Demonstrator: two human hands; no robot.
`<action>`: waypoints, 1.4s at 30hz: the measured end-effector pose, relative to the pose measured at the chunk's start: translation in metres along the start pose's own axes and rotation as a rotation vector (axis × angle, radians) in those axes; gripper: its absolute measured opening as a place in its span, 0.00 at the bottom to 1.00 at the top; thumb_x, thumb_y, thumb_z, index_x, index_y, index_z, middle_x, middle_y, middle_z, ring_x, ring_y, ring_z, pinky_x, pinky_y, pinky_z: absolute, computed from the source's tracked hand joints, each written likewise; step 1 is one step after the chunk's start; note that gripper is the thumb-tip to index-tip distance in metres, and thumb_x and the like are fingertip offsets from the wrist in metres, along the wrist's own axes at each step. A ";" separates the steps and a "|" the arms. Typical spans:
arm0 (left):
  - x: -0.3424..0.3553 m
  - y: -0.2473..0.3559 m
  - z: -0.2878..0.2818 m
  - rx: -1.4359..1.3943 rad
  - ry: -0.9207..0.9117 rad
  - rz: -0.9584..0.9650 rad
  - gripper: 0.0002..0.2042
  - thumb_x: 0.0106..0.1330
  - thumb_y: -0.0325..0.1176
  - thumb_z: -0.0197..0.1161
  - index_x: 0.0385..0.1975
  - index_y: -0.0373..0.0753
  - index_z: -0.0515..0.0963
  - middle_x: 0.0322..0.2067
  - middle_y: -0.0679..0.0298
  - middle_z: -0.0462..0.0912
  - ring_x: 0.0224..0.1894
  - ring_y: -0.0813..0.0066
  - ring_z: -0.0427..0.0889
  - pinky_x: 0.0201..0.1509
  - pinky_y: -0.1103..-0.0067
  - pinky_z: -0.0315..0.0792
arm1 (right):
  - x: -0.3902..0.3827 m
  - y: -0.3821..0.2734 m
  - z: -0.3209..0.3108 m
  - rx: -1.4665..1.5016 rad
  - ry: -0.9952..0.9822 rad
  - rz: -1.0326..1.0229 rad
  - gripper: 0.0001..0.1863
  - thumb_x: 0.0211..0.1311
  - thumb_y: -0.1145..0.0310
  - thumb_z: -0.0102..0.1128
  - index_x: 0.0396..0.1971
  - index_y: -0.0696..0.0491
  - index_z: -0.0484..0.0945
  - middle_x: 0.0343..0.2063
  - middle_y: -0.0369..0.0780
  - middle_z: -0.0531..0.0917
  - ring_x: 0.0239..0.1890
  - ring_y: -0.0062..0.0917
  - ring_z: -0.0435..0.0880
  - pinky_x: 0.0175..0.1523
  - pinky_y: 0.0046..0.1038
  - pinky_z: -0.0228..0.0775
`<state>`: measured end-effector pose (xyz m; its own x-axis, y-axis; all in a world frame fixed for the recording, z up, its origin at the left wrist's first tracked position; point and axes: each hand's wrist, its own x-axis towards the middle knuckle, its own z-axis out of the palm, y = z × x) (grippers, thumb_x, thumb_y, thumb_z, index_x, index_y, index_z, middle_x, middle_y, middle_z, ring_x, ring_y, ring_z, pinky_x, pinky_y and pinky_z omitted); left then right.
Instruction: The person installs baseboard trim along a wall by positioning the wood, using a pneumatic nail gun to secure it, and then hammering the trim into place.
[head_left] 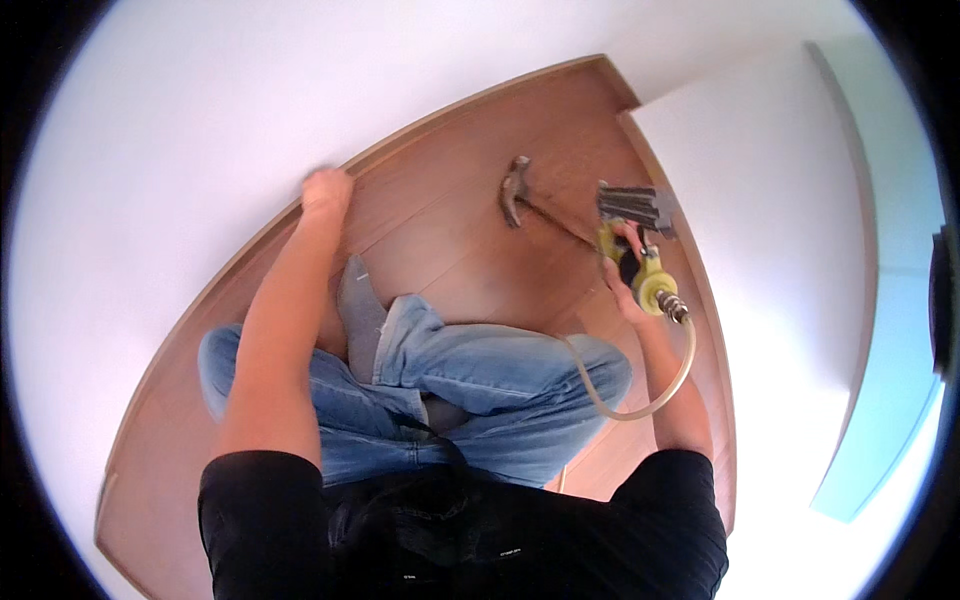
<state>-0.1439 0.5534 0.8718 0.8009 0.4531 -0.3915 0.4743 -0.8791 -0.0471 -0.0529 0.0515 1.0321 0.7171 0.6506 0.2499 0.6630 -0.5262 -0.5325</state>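
Observation:
My right hand (624,262) is wrapped round the handle of a yellow-green and black pneumatic nailer (656,285), held above the floor near the right wall. Its grey ribbed magazine (635,205) points away from me. A pale air hose (660,400) loops from the fitting at its rear towards my knee. At the left wall my left hand (328,190) is closed at the top edge of the wooden baseboard (420,128), its fingertips slightly blurred. Between my hands a claw hammer (516,190) lies on the floor, its handle running towards the nailer.
I sit cross-legged in jeans (480,370) on the brown wood floor (440,240). White walls (200,130) rise on both sides, meeting in a stepped corner ahead. Another baseboard (690,270) runs along the right wall. A light blue panel (880,390) stands at the far right.

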 end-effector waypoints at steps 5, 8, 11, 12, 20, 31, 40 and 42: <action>0.021 0.006 0.013 0.101 0.045 -0.015 0.12 0.72 0.29 0.56 0.43 0.43 0.89 0.50 0.57 0.88 0.55 0.59 0.87 0.55 0.66 0.83 | -0.094 0.026 -0.065 0.032 0.255 0.228 0.32 0.59 0.73 0.65 0.66 0.56 0.71 0.53 0.41 0.78 0.55 0.33 0.74 0.67 0.37 0.63; 0.032 0.009 0.027 0.200 0.061 0.037 0.12 0.72 0.31 0.56 0.43 0.43 0.89 0.50 0.58 0.88 0.54 0.59 0.87 0.54 0.66 0.83 | -0.152 0.051 -0.072 0.065 0.389 0.289 0.35 0.60 0.76 0.62 0.70 0.59 0.66 0.56 0.44 0.77 0.59 0.33 0.73 0.71 0.37 0.60; 0.035 0.015 0.030 0.191 -0.009 -0.036 0.12 0.73 0.31 0.57 0.47 0.42 0.88 0.53 0.59 0.87 0.56 0.60 0.86 0.56 0.66 0.82 | -0.209 0.103 -0.062 0.316 0.563 0.383 0.35 0.62 0.79 0.59 0.71 0.61 0.63 0.60 0.45 0.76 0.65 0.34 0.71 0.74 0.37 0.55; 0.037 0.001 0.033 0.207 -0.022 -0.046 0.12 0.73 0.31 0.57 0.47 0.42 0.88 0.53 0.59 0.87 0.56 0.60 0.86 0.56 0.66 0.82 | -0.214 0.108 -0.053 0.335 0.555 0.394 0.35 0.62 0.79 0.59 0.71 0.61 0.63 0.60 0.45 0.76 0.65 0.34 0.71 0.74 0.37 0.55; 0.109 0.073 -0.013 0.775 -0.583 0.487 0.09 0.64 0.34 0.66 0.41 0.46 0.90 0.47 0.61 0.90 0.50 0.62 0.88 0.50 0.66 0.82 | -0.213 0.077 -0.073 0.189 0.553 0.475 0.35 0.64 0.81 0.58 0.72 0.60 0.61 0.65 0.48 0.72 0.70 0.36 0.68 0.77 0.40 0.51; 0.238 0.268 -0.126 -0.158 -0.155 0.994 0.21 0.76 0.50 0.53 0.41 0.38 0.86 0.42 0.48 0.88 0.48 0.45 0.86 0.53 0.55 0.78 | -0.064 -0.118 -0.107 -0.252 0.227 0.901 0.29 0.68 0.69 0.62 0.67 0.58 0.68 0.64 0.46 0.75 0.67 0.34 0.71 0.72 0.38 0.59; 0.297 0.261 -0.147 0.009 0.080 1.122 0.21 0.78 0.50 0.49 0.37 0.44 0.87 0.36 0.64 0.89 0.53 0.64 0.76 0.61 0.66 0.64 | 0.089 -0.009 -0.074 0.109 0.302 0.692 0.30 0.62 0.66 0.67 0.62 0.61 0.71 0.56 0.45 0.77 0.60 0.34 0.74 0.69 0.38 0.61; 0.304 0.256 -0.141 0.145 0.075 1.162 0.21 0.78 0.51 0.50 0.34 0.47 0.88 0.35 0.66 0.89 0.54 0.66 0.77 0.62 0.67 0.64 | 0.150 0.039 -0.060 0.121 0.159 0.562 0.27 0.61 0.67 0.66 0.60 0.57 0.74 0.55 0.44 0.78 0.59 0.32 0.74 0.68 0.36 0.62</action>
<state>0.2721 0.4864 0.8701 0.7467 -0.6301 -0.2132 -0.5987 -0.7762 0.1974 0.0932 0.0954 1.0976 0.9805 0.1957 0.0161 0.1500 -0.6936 -0.7046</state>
